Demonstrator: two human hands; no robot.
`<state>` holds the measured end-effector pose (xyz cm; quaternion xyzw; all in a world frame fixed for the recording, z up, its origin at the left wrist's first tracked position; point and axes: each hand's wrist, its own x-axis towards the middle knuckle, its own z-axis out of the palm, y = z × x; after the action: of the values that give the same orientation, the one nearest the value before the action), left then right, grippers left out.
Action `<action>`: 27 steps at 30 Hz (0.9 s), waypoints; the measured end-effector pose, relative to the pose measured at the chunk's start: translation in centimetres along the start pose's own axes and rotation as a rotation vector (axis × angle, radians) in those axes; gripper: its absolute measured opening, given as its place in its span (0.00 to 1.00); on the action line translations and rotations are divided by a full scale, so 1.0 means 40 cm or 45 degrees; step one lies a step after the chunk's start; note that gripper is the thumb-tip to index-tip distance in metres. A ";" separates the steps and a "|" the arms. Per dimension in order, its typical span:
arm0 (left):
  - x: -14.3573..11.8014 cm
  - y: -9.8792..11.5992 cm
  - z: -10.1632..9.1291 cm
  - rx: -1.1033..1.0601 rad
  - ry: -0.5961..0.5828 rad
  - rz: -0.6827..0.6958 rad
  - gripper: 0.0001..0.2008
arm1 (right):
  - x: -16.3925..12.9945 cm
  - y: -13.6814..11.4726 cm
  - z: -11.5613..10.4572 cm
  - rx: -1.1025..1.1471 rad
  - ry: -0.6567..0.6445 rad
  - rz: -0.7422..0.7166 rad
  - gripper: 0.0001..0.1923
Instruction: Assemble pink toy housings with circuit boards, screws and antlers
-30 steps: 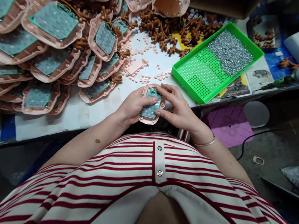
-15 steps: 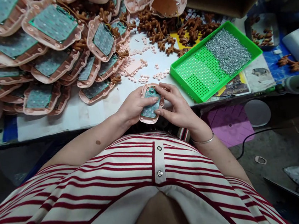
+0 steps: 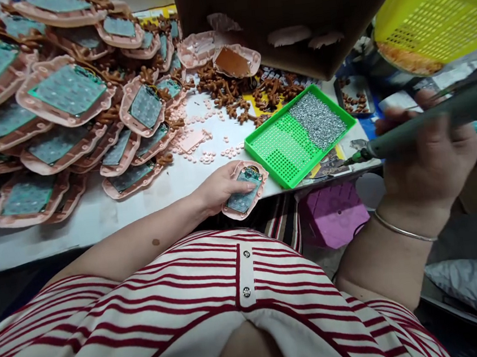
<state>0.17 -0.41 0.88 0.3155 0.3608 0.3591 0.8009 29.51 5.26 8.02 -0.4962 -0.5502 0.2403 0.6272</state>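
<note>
My left hand [image 3: 218, 188] holds a small pink toy shell with a teal circuit board [image 3: 245, 196] at the table's front edge, thumb on the board. Off to the right, past the table's corner, my right hand [image 3: 430, 158] grips a grey-green electric screwdriver [image 3: 424, 122]. Its bit points left toward the green tray [image 3: 279, 160], which holds a heap of small silver screws [image 3: 316, 120] in its far half.
Many pink shells with boards [image 3: 63, 92] are piled at the left and back. Brown antler parts [image 3: 229, 91] and small pink buttons [image 3: 214, 155] lie mid-table. A brown cardboard box [image 3: 289, 14] and a yellow basket [image 3: 434, 16] stand behind. A purple stool [image 3: 332, 217] is below the table.
My right hand left the pink shell, moved right and took up the electric screwdriver. My left hand keeps the shell alone. The view shifted right and up.
</note>
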 end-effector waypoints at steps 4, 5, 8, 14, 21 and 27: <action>0.025 -0.005 0.008 -0.006 0.002 -0.079 0.21 | 0.000 -0.015 0.057 0.247 -0.089 -0.037 0.22; 0.028 -0.006 0.007 -0.015 0.012 -0.087 0.21 | -0.009 -0.019 0.079 0.284 -0.120 -0.029 0.23; 0.032 -0.007 0.004 -0.034 0.024 -0.086 0.22 | -0.038 -0.019 0.145 0.351 -0.080 -0.094 0.19; 0.026 -0.006 0.005 -0.037 0.122 -0.140 0.24 | -0.060 -0.009 0.197 0.245 -0.010 -0.238 0.15; 0.028 0.002 0.007 -0.042 0.089 -0.209 0.26 | -0.070 -0.035 0.217 0.266 0.057 -0.290 0.16; 0.024 0.010 0.013 -0.030 0.102 -0.229 0.25 | -0.114 0.020 0.277 0.622 -0.293 -0.271 0.11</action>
<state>0.92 0.43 1.13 0.2579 0.4151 0.3024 0.8184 18.13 5.66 4.18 -0.2396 -0.5924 0.3532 0.6833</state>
